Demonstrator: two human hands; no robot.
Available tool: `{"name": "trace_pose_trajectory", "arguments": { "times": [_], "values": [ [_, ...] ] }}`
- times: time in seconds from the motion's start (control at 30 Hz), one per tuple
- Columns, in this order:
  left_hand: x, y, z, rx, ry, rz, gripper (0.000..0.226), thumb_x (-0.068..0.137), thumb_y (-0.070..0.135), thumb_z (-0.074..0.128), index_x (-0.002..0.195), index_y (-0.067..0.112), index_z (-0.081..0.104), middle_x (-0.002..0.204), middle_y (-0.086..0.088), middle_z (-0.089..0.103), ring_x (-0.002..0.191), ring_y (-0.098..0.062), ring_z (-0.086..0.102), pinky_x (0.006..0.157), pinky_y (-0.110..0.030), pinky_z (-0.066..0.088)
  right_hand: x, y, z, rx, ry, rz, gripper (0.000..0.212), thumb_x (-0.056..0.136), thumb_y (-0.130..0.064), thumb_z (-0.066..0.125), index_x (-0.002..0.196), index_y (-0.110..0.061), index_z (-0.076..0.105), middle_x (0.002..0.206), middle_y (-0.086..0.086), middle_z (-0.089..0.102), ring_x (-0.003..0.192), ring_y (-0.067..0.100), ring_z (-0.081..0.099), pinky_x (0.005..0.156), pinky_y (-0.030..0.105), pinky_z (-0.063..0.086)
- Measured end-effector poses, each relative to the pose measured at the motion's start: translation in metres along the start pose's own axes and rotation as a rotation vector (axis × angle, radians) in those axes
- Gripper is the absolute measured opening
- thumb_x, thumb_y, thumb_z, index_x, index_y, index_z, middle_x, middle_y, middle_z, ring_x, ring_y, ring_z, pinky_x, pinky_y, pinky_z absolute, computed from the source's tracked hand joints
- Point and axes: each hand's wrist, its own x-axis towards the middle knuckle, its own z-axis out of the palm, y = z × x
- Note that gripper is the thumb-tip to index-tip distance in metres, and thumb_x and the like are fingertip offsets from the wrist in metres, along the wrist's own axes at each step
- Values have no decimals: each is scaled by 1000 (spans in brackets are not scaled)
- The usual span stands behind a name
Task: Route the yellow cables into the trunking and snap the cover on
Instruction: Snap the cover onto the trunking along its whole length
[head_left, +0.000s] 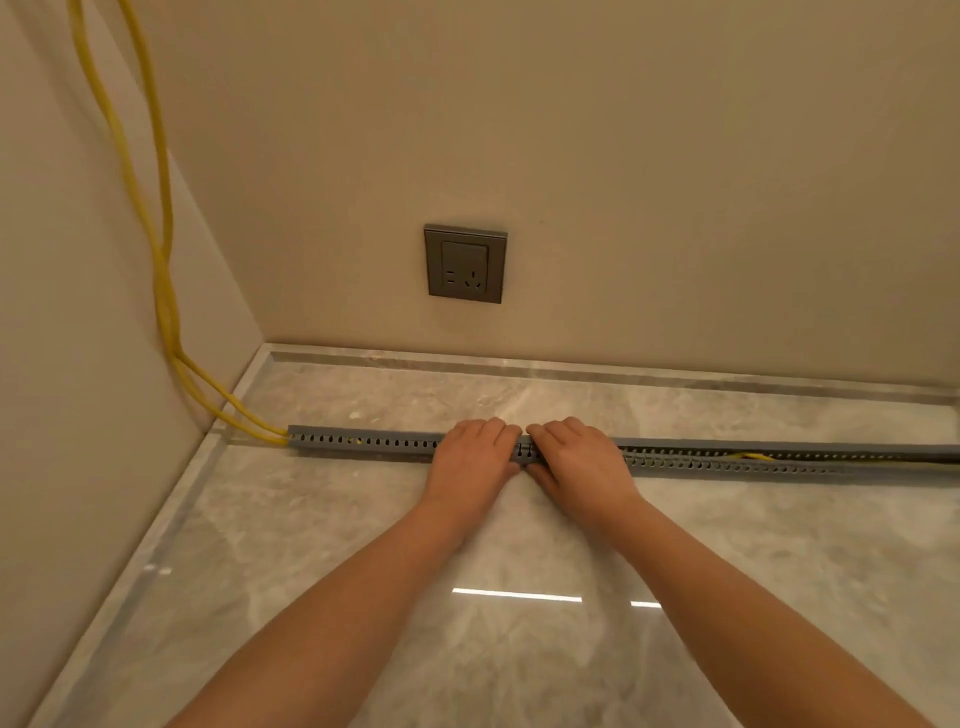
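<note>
Two bare forearms enter from the bottom edge — one from about 7 o'clock, the other from about 5 o'clock — and both narrow toward the wrists near the middle of the view. No sleeve edge shows on either arm; they are uncovered from the frame's edge up to the hands. The left hand (470, 460) and the right hand (582, 462) are bare too — no glove, ring, watch or band shows on what is visible. Knuckles and the backs of the hands face the camera. The fingers are short-nailed where a nail can be made out; most fingertips are hidden.
</note>
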Motion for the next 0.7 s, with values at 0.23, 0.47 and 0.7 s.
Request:
{"name": "trace_pose_trajectory", "arguments": {
  "times": [0.23,0.47,0.7],
  "values": [
    [9,-3,2,1,21,5,37,72,32,79,104,15,68,86,-2,67,76,-24,63,70,-34,49,10,8,-5,54,-67,-84,36,94,-36,52,121,-12,58,105,7,67,96,28,60,69,36,44],
    [9,-3,3,-34,30,-10,30,75,30,78,99,15,69,84,-1,68,74,-23,63,64,-33,49,12,13,-3,96,-26,-97,24,89,-34,59,90,-11,62,76,6,66,73,29,61,52,32,37],
    [7,-1,-3,-79,9,-43,35,87,33,64,118,17,62,105,-1,64,95,-22,59,81,-35,45,13,17,-10,196,-121,-42,32,90,-44,51,111,-23,61,97,-1,62,95,20,55,70,34,46]
  ]
}}
